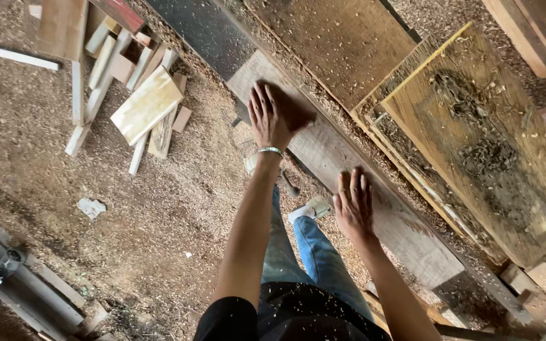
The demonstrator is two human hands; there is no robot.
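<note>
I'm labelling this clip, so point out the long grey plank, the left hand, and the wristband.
Long grey plank (412, 237): head view, bare face near its lower end.
Left hand (274, 117): head view, back of the hand.
Wristband (269, 150): head view, band across the left wrist.

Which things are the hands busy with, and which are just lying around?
In use:
- left hand, flat on the long grey plank
- right hand, flat on the same plank

Lying about:
- pile of wood offcuts on the sawdust floor
- dusty yellow-edged board beside the plank
- scrap of white paper
</note>
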